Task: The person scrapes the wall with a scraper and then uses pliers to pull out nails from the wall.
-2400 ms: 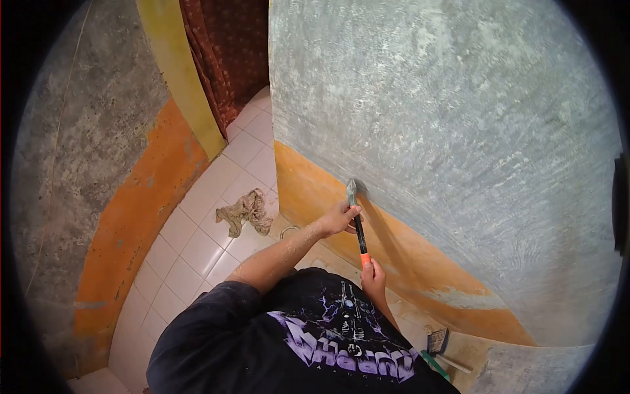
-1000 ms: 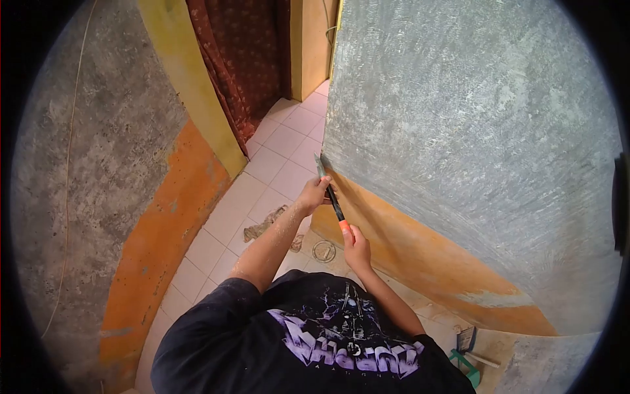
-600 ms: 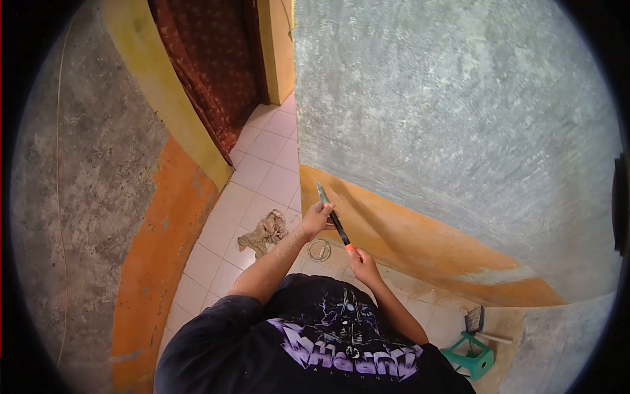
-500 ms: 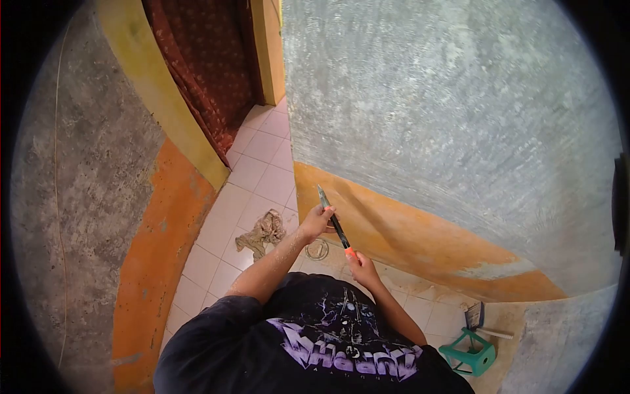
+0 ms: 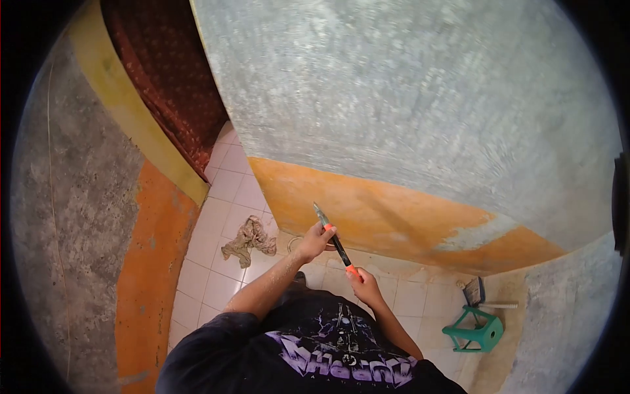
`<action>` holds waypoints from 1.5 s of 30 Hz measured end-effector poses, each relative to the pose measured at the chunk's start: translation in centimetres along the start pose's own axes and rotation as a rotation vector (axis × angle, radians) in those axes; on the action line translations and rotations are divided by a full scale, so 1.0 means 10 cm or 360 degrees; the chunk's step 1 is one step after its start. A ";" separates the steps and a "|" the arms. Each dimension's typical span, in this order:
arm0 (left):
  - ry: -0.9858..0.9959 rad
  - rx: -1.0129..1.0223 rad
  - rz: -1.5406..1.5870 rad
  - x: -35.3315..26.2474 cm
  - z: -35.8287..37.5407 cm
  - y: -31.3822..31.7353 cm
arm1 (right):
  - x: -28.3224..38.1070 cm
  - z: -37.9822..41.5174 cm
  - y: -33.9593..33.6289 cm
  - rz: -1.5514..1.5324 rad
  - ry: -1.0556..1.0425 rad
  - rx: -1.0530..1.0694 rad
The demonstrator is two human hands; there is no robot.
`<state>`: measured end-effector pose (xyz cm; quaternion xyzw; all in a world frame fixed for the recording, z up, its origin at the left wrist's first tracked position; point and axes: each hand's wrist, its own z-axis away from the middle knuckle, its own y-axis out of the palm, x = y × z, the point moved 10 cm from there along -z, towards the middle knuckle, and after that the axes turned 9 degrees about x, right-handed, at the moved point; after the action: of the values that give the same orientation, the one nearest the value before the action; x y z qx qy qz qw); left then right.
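Observation:
A long, thin scraper point(image 5: 338, 246) with a black and orange handle slants in front of my body, its grey tip pointing up and away toward the wall. Near the blade end, my left hand point(image 5: 317, 243) is closed around an orange section. My right hand point(image 5: 365, 287) grips the orange butt of the handle, lower and to the right. White dust speckles my left forearm. Beyond the tip stands the wall's orange lower band point(image 5: 367, 203), with scraped grey wall point(image 5: 407, 92) above it.
A crumpled cloth point(image 5: 251, 241) lies on the tiled floor point(image 5: 216, 217) at left. At the lower right stands a green plastic stool point(image 5: 484, 331) beside a dark blue container point(image 5: 474, 291). A reddish curtain point(image 5: 164, 72) hangs in the doorway, and an orange and grey wall point(image 5: 154, 256) rises at left.
My view has turned right, so the doorway and wall corner sit farther left. Both hands keep hold of the scraper, whose tip sits slightly lower in view.

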<state>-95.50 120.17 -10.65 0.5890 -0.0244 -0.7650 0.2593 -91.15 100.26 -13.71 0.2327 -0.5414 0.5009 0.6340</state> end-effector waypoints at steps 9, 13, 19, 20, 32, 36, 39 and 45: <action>-0.0152 0.0085 0.0043 0.74 0.36 1.16 | -0.49 1.28 -0.42 -0.0226 0.0194 -0.0099; -0.0206 0.0244 0.0018 0.85 0.38 1.50 | -0.61 1.64 -0.51 -0.0292 0.0281 -0.0152; -0.0191 0.0390 -0.0045 0.64 0.25 1.82 | -0.50 1.78 -0.69 -0.0354 0.0202 -0.0376; -0.0182 0.0414 -0.0071 0.54 0.24 1.85 | -0.48 1.78 -0.68 -0.0372 0.0219 -0.0391; -0.0196 0.0382 -0.0005 0.38 0.00 1.70 | -0.12 1.50 -0.75 -0.0234 0.0155 -0.0459; -0.0228 0.0401 -0.0031 0.41 -0.12 1.60 | -0.20 1.40 -0.62 -0.0300 0.0183 -0.0508; -0.0237 0.0463 -0.0094 0.48 -0.27 1.63 | -0.26 1.37 -0.66 -0.0286 0.0205 -0.0578; -0.0328 0.0579 -0.0171 0.52 -0.42 2.21 | -0.41 1.65 -0.99 -0.0348 0.0264 -0.0720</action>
<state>-84.44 99.98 -8.92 0.5453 -0.1570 -0.8169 0.1035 -89.51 81.03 -10.02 0.1004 -0.5575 0.3129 0.7624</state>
